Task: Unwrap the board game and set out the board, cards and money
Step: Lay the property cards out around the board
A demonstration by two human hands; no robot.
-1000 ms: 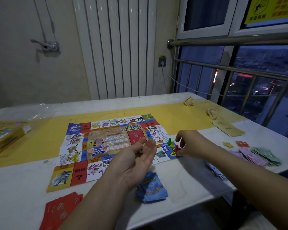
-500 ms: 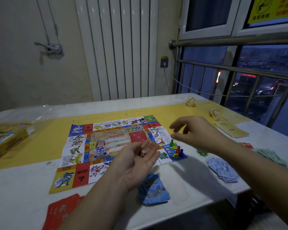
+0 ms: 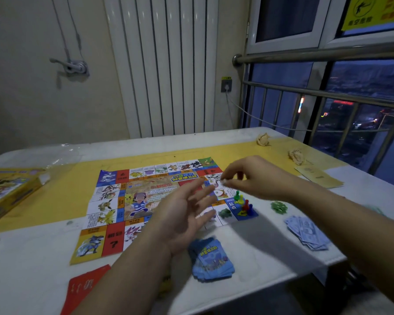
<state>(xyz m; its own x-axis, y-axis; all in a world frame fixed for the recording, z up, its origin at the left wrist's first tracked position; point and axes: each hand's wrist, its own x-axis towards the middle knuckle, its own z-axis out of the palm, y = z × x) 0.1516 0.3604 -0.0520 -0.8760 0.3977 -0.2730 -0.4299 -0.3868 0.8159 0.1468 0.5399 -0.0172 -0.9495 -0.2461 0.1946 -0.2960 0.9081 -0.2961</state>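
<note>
Dim room corner with radiator and railed window up top; below, filling the lower frame, white table (image 3: pixel 32 258) with a yellow strip across it. At centre frame, board (image 3: pixel 114 201) already unfolded and flat, long axis left to right, far edge toward the radiator. At far left, opened yellow box (image 3: pixel 7 189). Lower left corner, red cards (image 3: pixel 84 289); bottom centre, blue cards (image 3: pixel 212 258) in a loose stack just off the board's near edge; right of centre, money (image 3: pixel 307 233) in a fanned pile, well apart from the board. Pawns (image 3: pixel 243 202) clustered on the board's lower right corner square, green tokens (image 3: pixel 279 206) just beside on the table.

Hands apart but near. Left hand (image 3: pixel 182 219) palm-up over the board's lower right part, fingers spread, gripping nothing, blurred. Right hand (image 3: pixel 255 178) above the board's right edge, fingertips drawn together, apparently pinching a small pale piece (image 3: pixel 223 181), too blurred to name.

Probably a late step: setting that piece down. Board directly beneath and left of the right hand, pawn corner just below it, so right hand nearer; likely a short drop, with care not to topple the pawns
</note>
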